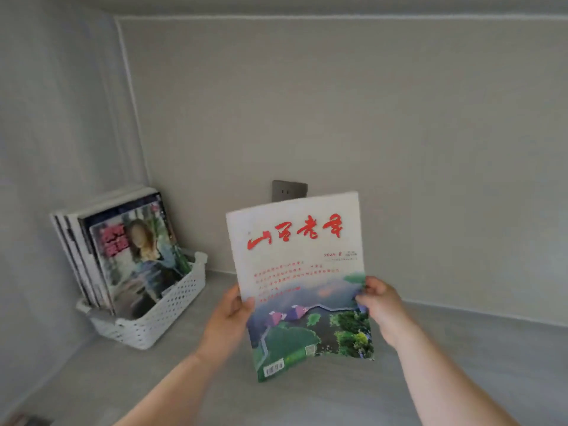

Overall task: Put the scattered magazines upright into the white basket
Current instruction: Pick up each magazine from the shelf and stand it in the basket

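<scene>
At the left of the frame, tucked into the corner, the white basket (pixel 176 302) sits on the grey shelf (pixel 461 348). It already holds a row of magazines (pixel 123 250) standing on edge and leaning back toward the left wall. The free gap is at the near right end of the basket.

Toward the middle, the left hand (pixel 229 315) pinches the left edge of the red-titled magazine (pixel 301 272), with the thumb on the cover and the fingers hidden behind. The magazine is upright in the air, cover facing the camera, well apart from the basket and in front of a dark wall socket (pixel 289 190). To the right of centre, the right hand (pixel 381 302) pinches the opposite edge, fingertips curled onto the cover.

The magazine looks thin, and its lower edge already bows. If it comes down at a slant, that edge could catch on the basket's rim and buckle. Pushing it against the leaning row could slide the light basket or tip the row forward. The gap is narrow, so a corner may snag on the front cover.
</scene>
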{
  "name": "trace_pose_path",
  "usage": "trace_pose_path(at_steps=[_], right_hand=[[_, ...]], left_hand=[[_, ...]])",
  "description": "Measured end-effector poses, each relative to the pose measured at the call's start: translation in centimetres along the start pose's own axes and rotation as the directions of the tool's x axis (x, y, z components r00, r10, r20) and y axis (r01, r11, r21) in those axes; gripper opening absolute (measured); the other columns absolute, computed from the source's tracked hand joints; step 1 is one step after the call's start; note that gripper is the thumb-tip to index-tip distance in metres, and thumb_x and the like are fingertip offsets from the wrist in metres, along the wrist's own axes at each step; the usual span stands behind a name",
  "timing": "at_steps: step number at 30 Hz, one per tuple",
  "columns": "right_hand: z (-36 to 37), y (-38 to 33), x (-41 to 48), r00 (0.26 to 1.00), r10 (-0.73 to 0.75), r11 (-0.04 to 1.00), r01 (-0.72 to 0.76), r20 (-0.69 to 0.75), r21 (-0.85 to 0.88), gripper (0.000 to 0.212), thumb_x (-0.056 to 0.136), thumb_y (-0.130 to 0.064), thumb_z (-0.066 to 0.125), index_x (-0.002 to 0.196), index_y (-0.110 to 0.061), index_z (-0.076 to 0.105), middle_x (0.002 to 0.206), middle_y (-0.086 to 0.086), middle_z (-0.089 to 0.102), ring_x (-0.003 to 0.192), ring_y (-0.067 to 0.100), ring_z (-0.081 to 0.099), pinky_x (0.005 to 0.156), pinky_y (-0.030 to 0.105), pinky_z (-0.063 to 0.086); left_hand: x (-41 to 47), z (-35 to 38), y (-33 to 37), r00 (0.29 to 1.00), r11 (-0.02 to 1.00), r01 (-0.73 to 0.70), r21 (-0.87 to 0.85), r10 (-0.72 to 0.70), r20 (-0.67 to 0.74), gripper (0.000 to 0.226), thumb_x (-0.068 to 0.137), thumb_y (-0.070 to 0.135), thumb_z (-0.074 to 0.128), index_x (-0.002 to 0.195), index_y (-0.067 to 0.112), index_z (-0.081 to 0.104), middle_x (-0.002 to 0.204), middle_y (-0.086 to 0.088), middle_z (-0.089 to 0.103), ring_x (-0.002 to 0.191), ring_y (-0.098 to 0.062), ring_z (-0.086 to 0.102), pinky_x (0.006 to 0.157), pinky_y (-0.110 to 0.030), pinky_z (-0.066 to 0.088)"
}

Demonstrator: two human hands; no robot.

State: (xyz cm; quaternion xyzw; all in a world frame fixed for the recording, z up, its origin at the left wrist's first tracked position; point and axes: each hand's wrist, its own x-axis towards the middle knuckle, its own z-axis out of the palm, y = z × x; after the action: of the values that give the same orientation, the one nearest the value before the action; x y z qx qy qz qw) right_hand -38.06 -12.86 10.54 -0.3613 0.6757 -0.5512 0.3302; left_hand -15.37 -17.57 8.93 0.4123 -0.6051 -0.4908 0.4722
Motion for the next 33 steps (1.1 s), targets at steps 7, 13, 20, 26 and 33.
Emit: trace_pose_path(at_steps=[7,13,20,26,33], right_hand=[[16.9,-5.2,1.8,0.974,-0.221,0.970,0.225,0.053,-0.087,0.039,0.074,0.019,0.038,0.096,0.001,0.064,0.085,0.008,0.061,0.068,0.019,0.051,0.042,0.005,0.034],[26.5,-9.2,4.1,0.946,-0.325,0.941,0.324,0.010,-0.098,0.029,0.079,0.009,0.047,0.100,0.000,0.065,0.088,0.002,0.058,0.080,0.017,0.052,0.060,0.016,0.040],[34.3,-9.8,7.8,0.967,-0.253,0.961,0.253,0.015,-0.115,0.019,0.081,0.005,0.046,0.079,0.000,0.064,0.073,0.011,0.059,0.071,0.019,0.049,0.050,0.018,0.039],[36.2,-6.4,9.4,0.993,-0.112,0.974,0.119,0.047,-0.194,0.028,0.078,0.007,0.043,0.098,0.001,0.062,0.093,0.016,0.062,0.079,0.023,0.051,0.069,0.030,0.037],[38.5,-4.2,8.7,0.988,-0.035,0.992,0.053,0.152,-0.113,0.046,0.085,-0.006,0.053,0.128,-0.012,0.038,0.133,0.012,0.049,0.121,0.030,0.048,0.097,0.043,0.042]], left_hand=[[3.9,-14.1,0.1,0.950,0.966,-0.090,0.242,0.156,-0.271,0.031,0.089,0.008,0.047,0.120,0.006,0.051,0.123,-0.009,0.056,0.102,-0.011,0.046,0.085,-0.025,0.036],[7.5,-21.6,1.1,0.877,0.964,-0.116,0.239,0.212,-0.431,0.027,0.088,0.012,0.051,0.114,0.008,0.056,0.107,0.006,0.055,0.095,-0.011,0.051,0.074,-0.018,0.041],[9.5,-25.9,-1.2,0.848,0.950,-0.064,0.306,0.214,-0.486,0.025,0.087,0.017,0.052,0.110,0.010,0.058,0.099,0.008,0.056,0.091,-0.012,0.054,0.059,-0.012,0.038],[9.3,-25.6,-5.5,0.900,0.932,0.027,0.362,0.135,-0.414,0.026,0.086,0.017,0.054,0.110,0.010,0.058,0.118,-0.010,0.063,0.103,-0.021,0.059,0.075,-0.026,0.046],[9.9,-24.9,-7.8,0.902,0.888,0.093,0.451,0.116,-0.415,0.029,0.084,0.016,0.057,0.111,0.010,0.054,0.122,-0.012,0.060,0.110,-0.028,0.058,0.071,-0.022,0.046]])
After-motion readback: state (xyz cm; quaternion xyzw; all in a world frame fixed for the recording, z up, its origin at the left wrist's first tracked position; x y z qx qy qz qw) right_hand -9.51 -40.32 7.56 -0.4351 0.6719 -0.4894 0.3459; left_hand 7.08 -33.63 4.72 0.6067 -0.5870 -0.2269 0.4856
